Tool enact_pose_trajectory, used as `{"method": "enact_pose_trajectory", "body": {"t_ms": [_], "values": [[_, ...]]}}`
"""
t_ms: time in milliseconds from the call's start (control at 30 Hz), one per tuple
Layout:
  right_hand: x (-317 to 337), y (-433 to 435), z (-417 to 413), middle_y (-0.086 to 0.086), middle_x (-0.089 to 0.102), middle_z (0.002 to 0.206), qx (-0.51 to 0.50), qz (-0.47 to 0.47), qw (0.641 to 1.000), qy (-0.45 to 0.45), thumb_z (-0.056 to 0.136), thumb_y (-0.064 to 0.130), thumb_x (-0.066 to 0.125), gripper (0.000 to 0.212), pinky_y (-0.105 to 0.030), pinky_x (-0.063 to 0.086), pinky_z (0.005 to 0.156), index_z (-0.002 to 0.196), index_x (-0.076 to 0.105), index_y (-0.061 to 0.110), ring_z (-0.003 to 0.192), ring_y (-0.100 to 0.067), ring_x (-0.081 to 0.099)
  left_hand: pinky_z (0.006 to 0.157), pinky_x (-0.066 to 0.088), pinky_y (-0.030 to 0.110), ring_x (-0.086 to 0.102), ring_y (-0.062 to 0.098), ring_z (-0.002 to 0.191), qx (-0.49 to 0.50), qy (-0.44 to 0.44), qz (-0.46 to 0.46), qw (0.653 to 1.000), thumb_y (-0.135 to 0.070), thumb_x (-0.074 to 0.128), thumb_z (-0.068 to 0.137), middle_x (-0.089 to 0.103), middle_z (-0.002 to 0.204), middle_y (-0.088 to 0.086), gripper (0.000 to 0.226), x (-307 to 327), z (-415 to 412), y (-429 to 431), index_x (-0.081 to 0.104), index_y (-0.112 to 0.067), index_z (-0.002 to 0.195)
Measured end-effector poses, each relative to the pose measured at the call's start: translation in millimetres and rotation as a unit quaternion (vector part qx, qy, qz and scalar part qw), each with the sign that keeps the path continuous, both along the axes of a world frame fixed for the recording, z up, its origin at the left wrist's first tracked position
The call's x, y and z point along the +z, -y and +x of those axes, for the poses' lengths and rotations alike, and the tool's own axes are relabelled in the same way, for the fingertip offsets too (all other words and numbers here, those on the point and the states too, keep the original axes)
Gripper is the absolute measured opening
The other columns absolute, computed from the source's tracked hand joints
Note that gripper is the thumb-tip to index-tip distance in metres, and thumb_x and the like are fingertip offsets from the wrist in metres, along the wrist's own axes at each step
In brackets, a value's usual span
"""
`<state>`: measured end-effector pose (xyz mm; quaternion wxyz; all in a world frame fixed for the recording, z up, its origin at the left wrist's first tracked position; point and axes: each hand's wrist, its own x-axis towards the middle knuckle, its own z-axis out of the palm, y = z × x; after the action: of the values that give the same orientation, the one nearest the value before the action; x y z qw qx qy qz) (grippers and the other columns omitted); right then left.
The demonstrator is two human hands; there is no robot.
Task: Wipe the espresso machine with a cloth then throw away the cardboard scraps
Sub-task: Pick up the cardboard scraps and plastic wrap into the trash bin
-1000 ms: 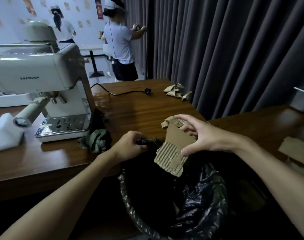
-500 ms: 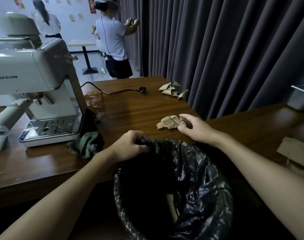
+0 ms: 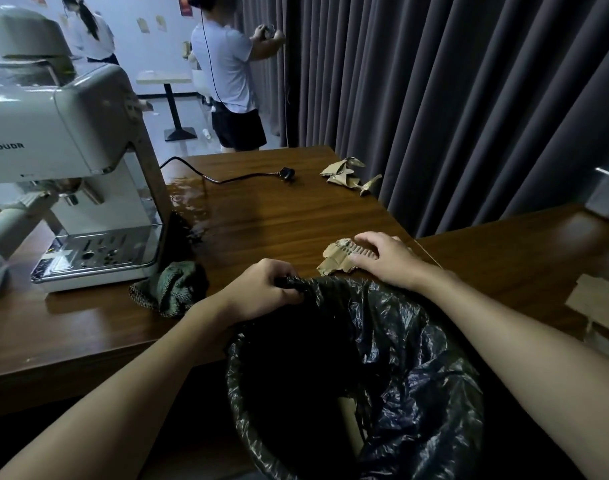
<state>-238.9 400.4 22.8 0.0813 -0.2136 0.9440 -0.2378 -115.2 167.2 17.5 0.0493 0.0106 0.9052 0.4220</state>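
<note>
My left hand (image 3: pixel 261 289) grips the rim of the black bag lining the bin (image 3: pixel 400 358), held against the table's front edge. My right hand (image 3: pixel 382 258) lies on a torn corrugated cardboard scrap (image 3: pixel 336 259) near that edge, fingers bent over it. One piece of cardboard (image 3: pixel 348 420) shows inside the bin. More crumpled scraps (image 3: pixel 346 174) lie at the table's far right. The cream espresso machine (image 3: pixel 71 150) stands at the left. A dark green cloth (image 3: pixel 171 289) lies bunched beside its base.
A black power cord and plug (image 3: pixel 285 173) run across the wooden table (image 3: pixel 261 216), where a wet sheen shows by the machine. Grey curtains hang on the right. Flat cardboard (image 3: pixel 597 303) rests on a second table. Two people stand in the background.
My right hand dropped the large cardboard piece into the bin, then reached back to the table and came down on the smaller scrap. My left hand kept hold of the bag rim.
</note>
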Motion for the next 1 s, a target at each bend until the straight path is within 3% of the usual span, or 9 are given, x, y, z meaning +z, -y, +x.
{"method": "enact_pose_trajectory", "body": {"t_ms": [233, 300, 367, 500, 633, 767, 1000], "values": [[-9.3, 4.0, -4.6, 0.009, 0.051, 0.128, -0.028, -0.020, 0.999, 0.001, 0.077, 0.052, 0.074, 0.078, -0.050, 0.022, 0.108, 0.142, 0.035, 0.034, 0.129, -0.022, 0.036, 0.061, 0.045, 0.027, 0.055, 0.005, 0.058, -0.002, -0.008, 0.004, 1.000, -0.015, 0.074, 0.085, 0.063, 0.068, -0.007, 0.006, -2.7, 1.2, 1.2, 0.068, -0.013, 0.084], [-7.3, 2.5, -6.9, 0.008, 0.048, 0.123, -0.030, -0.042, 0.998, 0.023, 0.072, 0.048, 0.080, 0.089, -0.052, 0.028, 0.109, 0.144, 0.029, 0.033, 0.124, -0.021, 0.041, 0.061, 0.046, 0.028, 0.056, 0.004, 0.058, -0.001, -0.016, 0.002, 1.000, -0.016, 0.074, 0.085, 0.063, 0.068, -0.009, 0.005, -4.1, 2.1, 0.5, 0.069, -0.015, 0.084], [-5.5, 2.0, -6.2, 0.002, 0.045, 0.123, -0.030, -0.091, 0.995, 0.036, 0.071, 0.035, 0.084, 0.092, -0.043, 0.038, 0.104, 0.145, 0.029, 0.029, 0.118, -0.019, 0.046, 0.061, 0.047, 0.028, 0.056, 0.004, 0.058, 0.000, -0.024, 0.006, 1.000, -0.016, 0.074, 0.084, 0.064, 0.068, -0.009, 0.005, -5.3, 3.8, -0.6, 0.070, -0.016, 0.084], [2.9, -0.5, 0.6, -0.003, 0.055, 0.120, -0.047, -0.178, 0.983, 0.024, 0.082, 0.007, 0.074, 0.061, -0.013, 0.041, 0.076, 0.136, 0.046, 0.017, 0.106, -0.011, 0.053, 0.060, 0.048, 0.026, 0.058, 0.003, 0.060, -0.002, -0.035, 0.000, 0.999, -0.016, 0.076, 0.084, 0.067, 0.071, -0.007, 0.007, -5.9, 7.1, -1.8, 0.070, -0.020, 0.083], [17.1, -12.4, 9.7, -0.003, 0.068, 0.109, -0.056, -0.287, 0.953, 0.078, 0.089, -0.001, 0.064, 0.038, -0.020, 0.054, 0.073, 0.123, 0.056, 0.014, 0.094, -0.010, 0.068, 0.060, 0.047, 0.027, 0.056, -0.001, 0.058, -0.017, -0.044, -0.019, 0.999, -0.021, 0.080, 0.082, 0.066, 0.070, -0.008, 0.015, -3.3, 8.5, -3.4, 0.067, -0.027, 0.077], [38.9, -30.4, 23.4, -0.010, 0.074, 0.096, -0.041, -0.372, 0.915, 0.149, 0.089, 0.001, 0.063, 0.028, -0.025, 0.054, 0.066, 0.117, 0.062, 0.008, 0.079, -0.013, 0.072, 0.059, 0.047, 0.029, 0.057, 0.001, 0.057, -0.012, -0.039, -0.015, 0.999, -0.022, 0.082, 0.080, 0.068, 0.069, -0.006, 0.013, 2.3, 6.2, -6.5, 0.069, -0.021, 0.078], [66.7, -39.6, 50.1, -0.009, 0.074, 0.094, 0.037, -0.389, 0.907, 0.157, 0.089, 0.001, 0.064, 0.024, -0.025, 0.057, 0.070, 0.111, 0.066, 0.009, 0.082, -0.015, 0.069, 0.053, 0.043, 0.026, 0.055, 0.006, 0.050, 0.017, -0.016, 0.020, 1.000, -0.019, 0.082, 0.078, 0.063, 0.058, -0.007, 0.014, 10.6, -0.9, -13.1, 0.070, -0.017, 0.070]]}}
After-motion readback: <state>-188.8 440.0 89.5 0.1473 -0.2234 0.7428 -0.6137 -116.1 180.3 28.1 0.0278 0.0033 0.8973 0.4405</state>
